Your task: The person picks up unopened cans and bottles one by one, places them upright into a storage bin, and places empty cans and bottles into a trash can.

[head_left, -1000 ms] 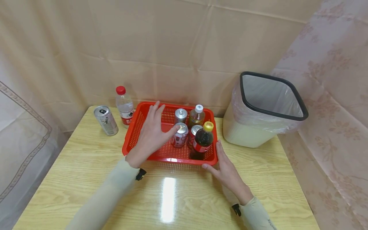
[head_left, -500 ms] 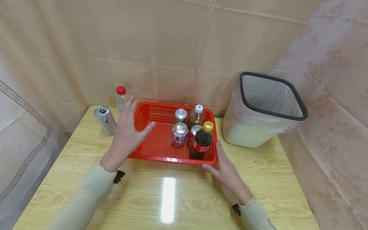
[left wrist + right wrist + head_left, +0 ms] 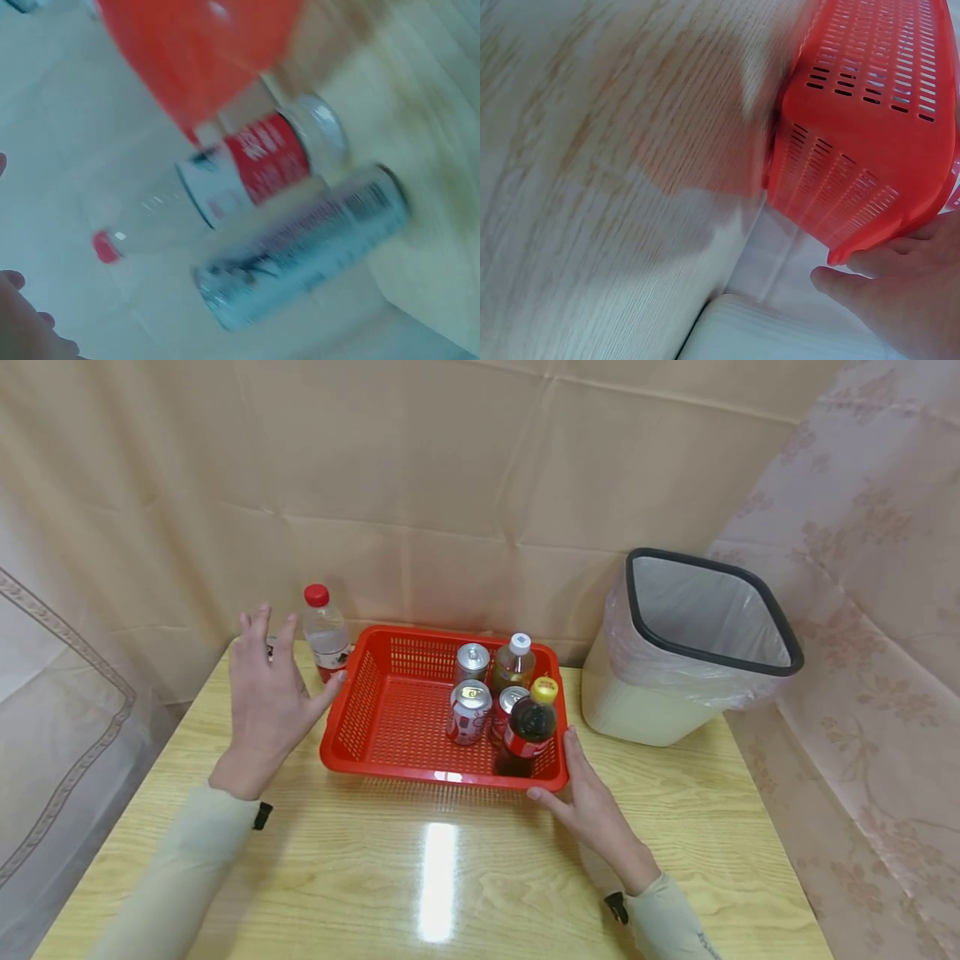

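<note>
My left hand [image 3: 262, 702] hangs with spread fingers over the table's left side, holding nothing. It hides most of a slim, pale drink can [image 3: 304, 251], which stands beside a clear plastic bottle [image 3: 326, 635] with a red cap and red-white label. Straight fingers of my right hand [image 3: 596, 806] rest along the right side of a red plastic basket [image 3: 405, 772], thumb near its front corner. Standing in the basket's right half are a yellow-capped cola bottle [image 3: 528, 727], a white-capped bottle [image 3: 513, 670], a pink-white can [image 3: 467, 718], a red can [image 3: 501, 714] and a silver-topped can [image 3: 472, 662].
At the back right stands a cream trash bin [image 3: 637, 693] with a black rim and a clear liner. A beige curtain [image 3: 450, 485] hangs behind the wooden table [image 3: 360, 877]. Patterned cloth [image 3: 885, 610] borders the right side.
My left hand has moved left, from over the basket, past the red-capped bottle to the slim can. The right hand and the basket have stayed in place.
</note>
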`<action>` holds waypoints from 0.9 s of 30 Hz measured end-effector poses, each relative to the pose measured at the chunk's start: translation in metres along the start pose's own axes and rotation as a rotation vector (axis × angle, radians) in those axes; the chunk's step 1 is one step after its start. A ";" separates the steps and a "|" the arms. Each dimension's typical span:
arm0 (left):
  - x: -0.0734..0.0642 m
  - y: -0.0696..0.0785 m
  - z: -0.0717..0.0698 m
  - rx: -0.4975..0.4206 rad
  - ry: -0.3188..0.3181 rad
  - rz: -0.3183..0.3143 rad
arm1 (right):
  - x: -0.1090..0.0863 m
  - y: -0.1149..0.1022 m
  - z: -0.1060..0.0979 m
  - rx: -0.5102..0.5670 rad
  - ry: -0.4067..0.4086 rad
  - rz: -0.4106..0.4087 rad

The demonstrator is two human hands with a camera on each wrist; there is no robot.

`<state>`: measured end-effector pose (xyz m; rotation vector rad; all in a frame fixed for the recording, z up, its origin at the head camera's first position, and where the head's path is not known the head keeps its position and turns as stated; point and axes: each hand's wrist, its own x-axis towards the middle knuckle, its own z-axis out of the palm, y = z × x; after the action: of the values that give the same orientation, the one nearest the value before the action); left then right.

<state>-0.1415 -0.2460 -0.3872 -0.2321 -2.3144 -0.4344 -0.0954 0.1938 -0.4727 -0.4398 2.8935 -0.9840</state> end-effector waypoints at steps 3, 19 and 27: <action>-0.002 -0.015 0.000 0.038 0.005 0.008 | 0.000 0.000 0.000 0.001 0.000 0.001; -0.010 -0.048 0.011 -0.239 -0.119 -0.469 | -0.001 0.002 0.001 0.001 0.005 -0.004; -0.010 -0.054 0.023 -0.404 -0.100 -0.713 | 0.000 0.001 0.000 0.013 -0.009 0.009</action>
<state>-0.1653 -0.2881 -0.4221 0.4087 -2.3331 -1.2687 -0.0956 0.1949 -0.4731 -0.4286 2.8772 -0.9964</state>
